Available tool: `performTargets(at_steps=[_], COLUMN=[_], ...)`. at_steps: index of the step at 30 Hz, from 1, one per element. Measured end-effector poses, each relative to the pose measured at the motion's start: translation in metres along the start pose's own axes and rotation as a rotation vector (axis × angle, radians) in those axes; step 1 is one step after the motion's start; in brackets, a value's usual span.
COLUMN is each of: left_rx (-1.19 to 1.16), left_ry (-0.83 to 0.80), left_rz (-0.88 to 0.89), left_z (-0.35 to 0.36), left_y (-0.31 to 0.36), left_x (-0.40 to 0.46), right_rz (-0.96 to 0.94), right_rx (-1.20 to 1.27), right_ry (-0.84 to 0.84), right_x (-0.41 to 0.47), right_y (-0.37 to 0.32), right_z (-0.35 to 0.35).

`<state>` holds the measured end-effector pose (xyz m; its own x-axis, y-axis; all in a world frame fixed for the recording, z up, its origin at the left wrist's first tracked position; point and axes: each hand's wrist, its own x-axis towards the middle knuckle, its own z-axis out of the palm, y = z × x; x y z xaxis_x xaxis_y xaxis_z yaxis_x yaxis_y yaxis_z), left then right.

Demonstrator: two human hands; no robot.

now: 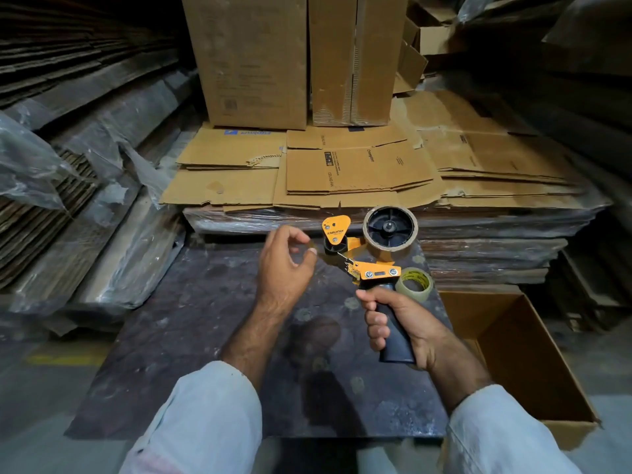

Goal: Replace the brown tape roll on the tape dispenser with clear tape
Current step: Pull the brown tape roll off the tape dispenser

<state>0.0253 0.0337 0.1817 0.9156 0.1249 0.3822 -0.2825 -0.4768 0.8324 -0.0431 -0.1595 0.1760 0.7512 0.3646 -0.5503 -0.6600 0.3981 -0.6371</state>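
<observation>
Removal of the brown tape roll (390, 228) is in hand: right hand (398, 323) grips the tape dispenser (362, 265) handle, left hand (285, 265) fingers pinch the tape end beside it. Clear tape (414, 283) waits on the desk (191, 336) just behind the dispenser; next, I think, slide the roll off

The right hand (396, 323) covers most of the tape dispenser (362, 258) handle. The dispenser's orange frame hides part of the clear tape roll (415, 285) by the desk (191, 330) right edge. Print on the flattened cartons (359, 169) is mostly too small to read. Both sleeves (205, 422) run off the bottom edge.
</observation>
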Motion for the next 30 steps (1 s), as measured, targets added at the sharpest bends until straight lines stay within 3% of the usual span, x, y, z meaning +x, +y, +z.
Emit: performTargets(at_steps=[3, 7, 9, 25, 30], left_rx=[0.064, 0.105, 0.141, 0.385, 0.527], left_ry=[0.173, -0.055, -0.116, -0.056, -0.161], left_rz=[0.029, 0.3, 0.352, 0.58, 0.682], left_z=[0.003, 0.009, 0.014, 0.018, 0.021], left_y=[-0.002, 0.002, 0.001, 0.01, 0.006], left_x=[-0.013, -0.021, -0.017, 0.004, 0.014], right_rz=[-0.026, -0.042, -0.045, -0.04, -0.038], right_rx=[0.001, 0.015, 0.017, -0.035, -0.041], right_ry=[0.017, 0.028, 0.024, 0.032, 0.053], right_x=[0.002, 0.005, 0.006, 0.007, 0.01], right_y=[-0.002, -0.006, -0.007, -0.014, -0.014], right_z=[-0.002, -0.003, -0.003, -0.009, -0.014])
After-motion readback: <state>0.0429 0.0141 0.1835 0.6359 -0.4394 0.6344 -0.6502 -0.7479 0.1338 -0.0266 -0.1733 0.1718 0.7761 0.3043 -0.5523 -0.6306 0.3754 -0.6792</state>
